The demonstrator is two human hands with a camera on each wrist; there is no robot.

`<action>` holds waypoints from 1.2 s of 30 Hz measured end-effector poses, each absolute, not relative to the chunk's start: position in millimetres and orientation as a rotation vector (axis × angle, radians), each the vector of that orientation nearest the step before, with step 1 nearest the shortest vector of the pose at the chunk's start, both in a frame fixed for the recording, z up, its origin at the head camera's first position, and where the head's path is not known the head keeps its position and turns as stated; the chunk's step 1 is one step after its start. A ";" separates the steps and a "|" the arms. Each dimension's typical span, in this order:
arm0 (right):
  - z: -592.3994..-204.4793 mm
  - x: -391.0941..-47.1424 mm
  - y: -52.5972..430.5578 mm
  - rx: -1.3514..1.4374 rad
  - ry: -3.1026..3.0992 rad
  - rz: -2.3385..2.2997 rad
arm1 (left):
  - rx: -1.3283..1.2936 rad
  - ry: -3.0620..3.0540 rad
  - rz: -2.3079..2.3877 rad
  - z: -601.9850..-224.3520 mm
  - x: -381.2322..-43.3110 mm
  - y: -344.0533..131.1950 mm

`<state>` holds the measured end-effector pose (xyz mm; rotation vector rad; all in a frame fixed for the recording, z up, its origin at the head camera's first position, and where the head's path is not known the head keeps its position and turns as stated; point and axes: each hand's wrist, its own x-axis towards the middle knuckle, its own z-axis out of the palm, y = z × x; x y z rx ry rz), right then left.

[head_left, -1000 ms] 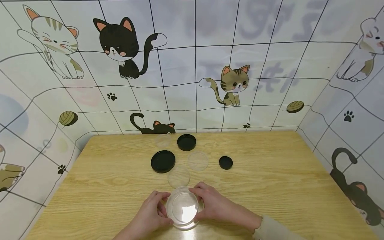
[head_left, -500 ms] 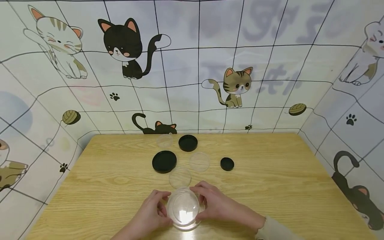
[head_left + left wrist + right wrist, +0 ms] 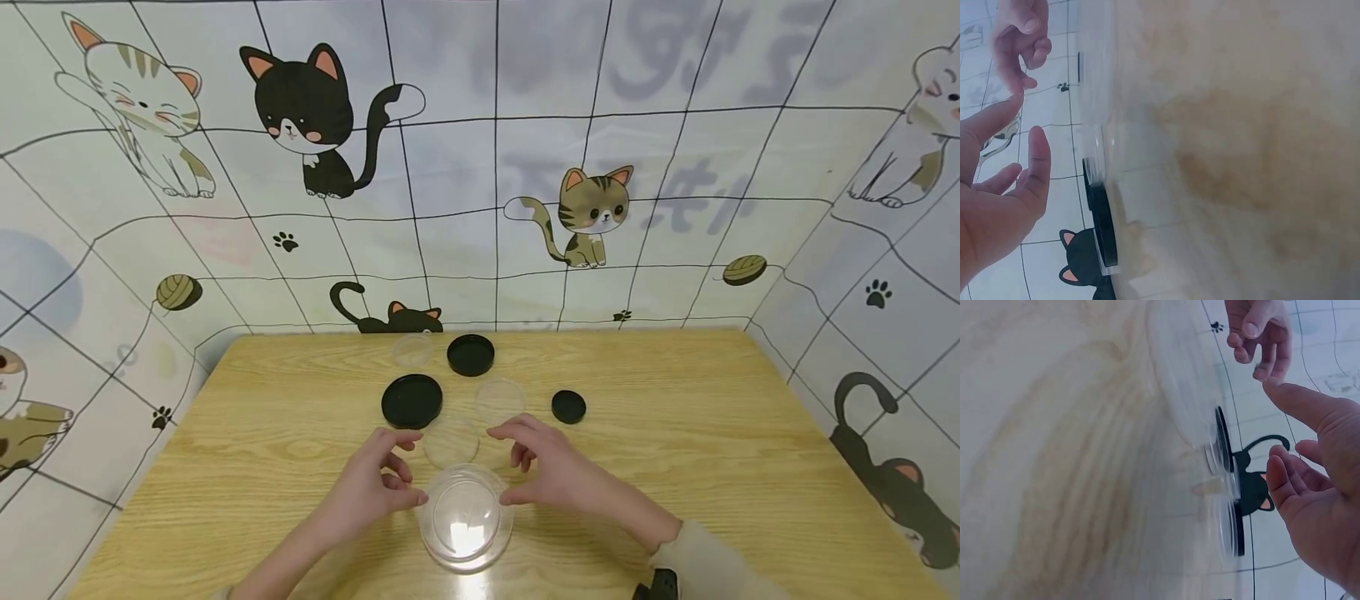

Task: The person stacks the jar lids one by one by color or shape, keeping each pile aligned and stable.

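Note:
Two clear round dishes, a smaller one (image 3: 461,512) on a wider one (image 3: 468,565), sit at the near middle of the table. My left hand (image 3: 375,483) is above their left edge, thumb and fingers spread and holding nothing. Across from it, my right hand (image 3: 551,471) hovers over the right edge, its fingers loosely bent and also holding nothing. In the left wrist view the left hand (image 3: 1007,194) shows a gap between thumb and fingers. The right hand (image 3: 1322,481) looks much the same in the right wrist view.
Behind the dishes lie several clear round discs, the nearest clear disc (image 3: 450,442) close to them. Black round dishes stand further back: a large one (image 3: 412,402), a medium one (image 3: 471,355) and a small one (image 3: 568,407). A cat-printed cloth (image 3: 450,167) encloses the wooden table (image 3: 675,458).
Both hands have let go of the clear dishes, lifting and moving slightly forward, with thumbs and fingers spread apart. The dishes stay on the table.

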<state>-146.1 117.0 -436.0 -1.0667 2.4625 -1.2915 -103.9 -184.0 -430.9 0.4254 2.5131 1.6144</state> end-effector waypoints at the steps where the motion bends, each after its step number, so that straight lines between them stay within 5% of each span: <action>1: -435.2 -148.8 118.6 -1.061 2.470 -1.312 | 0.428 2.515 1.624 -430.1 -106.5 -183.6; 36: -449.0 -224.4 140.8 -0.643 2.615 -1.412 | 0.492 2.470 1.642 -429.9 -219.1 -132.3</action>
